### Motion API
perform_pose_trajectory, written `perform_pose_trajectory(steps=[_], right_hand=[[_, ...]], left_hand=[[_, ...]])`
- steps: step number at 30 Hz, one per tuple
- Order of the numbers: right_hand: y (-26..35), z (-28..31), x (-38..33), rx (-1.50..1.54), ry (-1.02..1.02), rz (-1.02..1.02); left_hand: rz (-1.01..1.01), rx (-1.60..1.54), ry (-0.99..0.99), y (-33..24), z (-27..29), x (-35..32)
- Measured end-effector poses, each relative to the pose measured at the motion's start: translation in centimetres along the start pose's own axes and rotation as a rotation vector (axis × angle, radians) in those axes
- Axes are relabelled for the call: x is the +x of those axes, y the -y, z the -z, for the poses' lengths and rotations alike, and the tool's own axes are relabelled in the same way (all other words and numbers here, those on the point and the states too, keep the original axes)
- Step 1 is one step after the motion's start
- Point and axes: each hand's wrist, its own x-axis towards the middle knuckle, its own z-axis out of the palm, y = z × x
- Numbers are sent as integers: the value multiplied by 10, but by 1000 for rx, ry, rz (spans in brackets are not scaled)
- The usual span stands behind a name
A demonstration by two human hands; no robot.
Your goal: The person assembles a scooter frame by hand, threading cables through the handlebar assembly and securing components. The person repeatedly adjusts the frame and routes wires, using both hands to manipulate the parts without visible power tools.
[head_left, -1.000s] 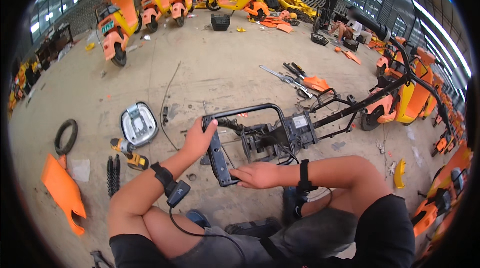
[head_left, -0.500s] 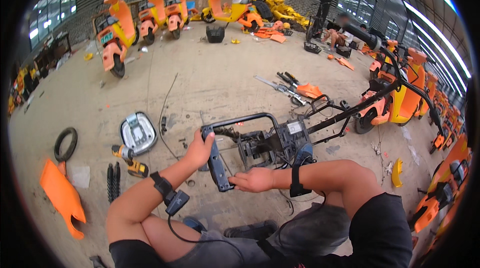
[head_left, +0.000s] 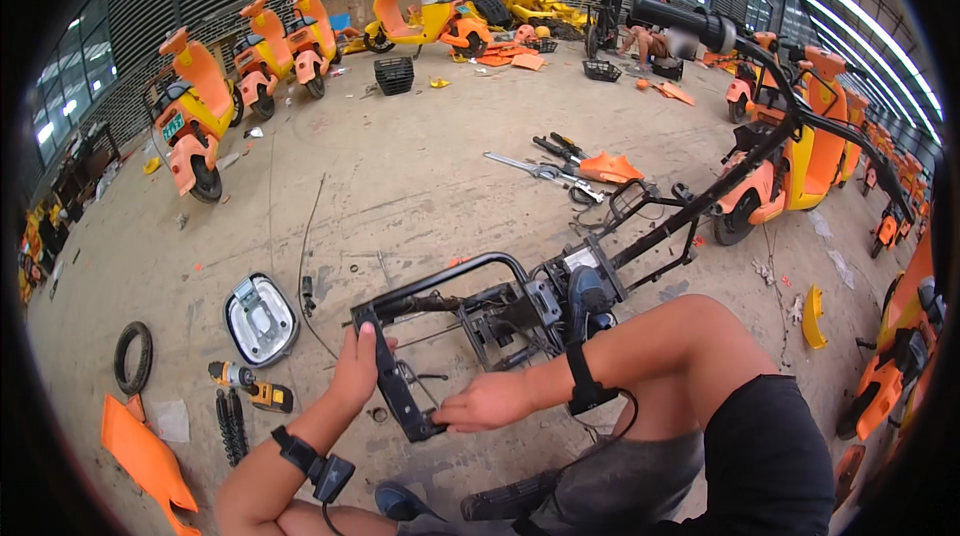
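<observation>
A stripped black scooter frame (head_left: 480, 266) lies tilted on the floor in front of me, its handlebar reaching to the upper right. My left hand (head_left: 357, 368) is closed around the upper corner of the frame's rear end plate (head_left: 392, 383), thumb on top. At the plate's lower corner my right hand (head_left: 487, 402) is closed, fingertips curled against the frame's edge; the palm side is hidden. A thin bent rod (head_left: 422, 377) shows between the two hands. My blue shoe (head_left: 588, 290) rests against the frame's middle.
On the left lie a yellow cordless drill (head_left: 250, 386), a silver-and-black housing (head_left: 261, 319), shock absorbers (head_left: 231, 426), a tyre (head_left: 132, 358) and an orange panel (head_left: 145, 456). Forks (head_left: 545, 168) lie ahead. Orange-yellow scooters (head_left: 195, 116) stand far left and right; a co-worker (head_left: 650, 41) crouches far off.
The frame's rear end has come lower and to the left, with both hands staying on it. My view has shifted, so the surroundings sit differently.
</observation>
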Motion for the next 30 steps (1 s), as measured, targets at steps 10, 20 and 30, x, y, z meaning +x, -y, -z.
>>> perform_pose_trajectory(steps=[10,20,30], right_hand=[[-17,16,23,247,-135,-7],[-27,54,52,960,-284,-444],[-19,72,69,1288,-383,-537]], left_hand=[[6,-134,57,2,12,-5],[95,-284,152,17,24,-7],[203,-269,199,34,22,4]])
